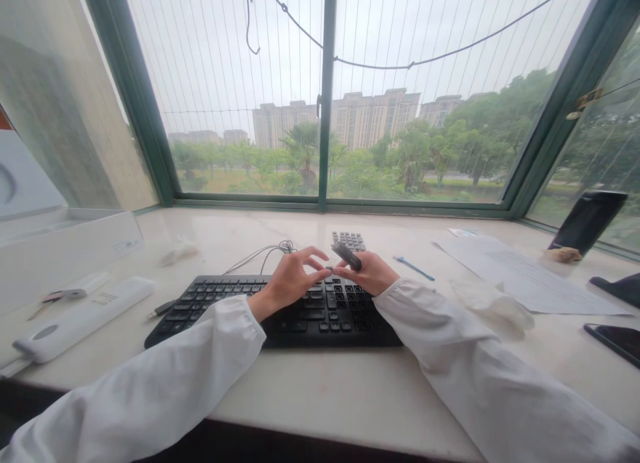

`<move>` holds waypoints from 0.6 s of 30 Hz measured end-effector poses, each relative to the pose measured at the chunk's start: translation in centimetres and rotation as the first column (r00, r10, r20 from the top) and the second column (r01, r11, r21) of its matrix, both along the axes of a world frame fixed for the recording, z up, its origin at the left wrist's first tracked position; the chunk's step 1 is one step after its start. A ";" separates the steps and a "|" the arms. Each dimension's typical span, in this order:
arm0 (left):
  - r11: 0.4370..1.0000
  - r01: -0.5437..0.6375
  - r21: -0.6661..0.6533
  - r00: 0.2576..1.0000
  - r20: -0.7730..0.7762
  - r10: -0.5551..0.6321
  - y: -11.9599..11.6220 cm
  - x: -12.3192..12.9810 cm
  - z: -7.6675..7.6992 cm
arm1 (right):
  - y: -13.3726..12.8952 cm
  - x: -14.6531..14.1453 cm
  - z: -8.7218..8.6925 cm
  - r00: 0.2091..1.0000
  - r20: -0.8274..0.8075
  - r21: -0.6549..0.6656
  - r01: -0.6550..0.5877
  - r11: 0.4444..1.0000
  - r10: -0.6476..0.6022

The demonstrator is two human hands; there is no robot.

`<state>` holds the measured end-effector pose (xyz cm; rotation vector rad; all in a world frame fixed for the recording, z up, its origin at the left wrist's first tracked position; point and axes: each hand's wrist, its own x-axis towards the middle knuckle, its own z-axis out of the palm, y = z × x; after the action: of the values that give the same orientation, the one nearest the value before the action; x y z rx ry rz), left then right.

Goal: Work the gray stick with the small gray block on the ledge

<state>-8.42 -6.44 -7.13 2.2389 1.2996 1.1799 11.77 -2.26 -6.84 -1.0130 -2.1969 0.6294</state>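
Note:
A black keyboard (310, 315) lies on the white counter, its right part showing bare spots among the keys. Above it, my left hand (293, 279) reaches in from the left, thumb and a finger pinched at a tiny dark piece (329, 269) that looks like a keycap. My right hand (370, 271) holds a short black tool (347, 255) in its curled fingers, and its fingertips meet the same small piece. Beyond the hands, several loose keycaps (349, 240) lie in rows on the counter.
A coiled black cable (285, 247) lies behind the keyboard. At left are a white power strip (90, 319), keys (63, 295) and a white box (75, 239). At right are a blue stick (415, 268), paper sheets (530, 276), a crumpled plastic bag (493, 306) and a phone (617, 341).

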 end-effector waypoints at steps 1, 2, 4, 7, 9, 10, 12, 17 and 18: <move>1.000 0.002 0.006 1.000 -0.012 -0.002 -0.1 0.0 0.0 | 0.1 0.0 -0.1 1.000 -0.001 -0.003 -0.003 1.000 0.003; 1.000 0.008 0.018 1.000 -0.028 -0.007 -0.1 0.0 0.0 | 0.2 0.0 -0.2 1.000 0.000 -0.005 -0.010 1.000 0.010; 0.999 0.017 0.047 0.998 -0.065 -0.014 -0.2 0.0 -0.1 | 0.3 0.0 -0.3 0.999 0.005 -0.006 -0.039 0.999 0.039; 0.997 -0.002 0.081 0.996 -0.094 0.010 -0.3 0.0 -0.1 | 0.4 0.0 -0.3 0.996 0.000 -0.019 -0.086 0.996 0.086; 0.996 -0.032 0.086 0.994 -0.101 0.041 -0.3 0.0 -0.1 | 0.4 0.0 -0.3 0.996 -0.001 -0.028 -0.092 0.995 0.092; 0.995 -0.046 0.086 0.993 -0.106 0.055 -0.2 0.0 -0.1 | 0.4 0.1 -0.3 0.996 0.003 -0.028 -0.089 0.996 0.089; 0.995 -0.056 0.085 0.990 -0.125 0.067 -0.2 0.0 -0.1 | 0.5 0.0 -0.4 0.996 0.023 -0.016 -0.082 0.996 0.083; 0.988 -0.058 0.145 0.986 -0.147 0.080 -0.3 -0.1 -0.2 | 0.5 -0.4 -0.6 0.998 0.022 0.067 -0.067 0.996 0.066; 0.983 -0.068 0.169 0.985 -0.146 0.093 -0.3 -0.1 -0.2 | 0.5 -0.5 -0.7 0.999 0.012 0.084 -0.048 0.995 0.048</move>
<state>-8.51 -6.76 -7.31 2.4582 1.4097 1.2034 11.31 -1.78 -7.50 -0.9243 -2.2429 0.5490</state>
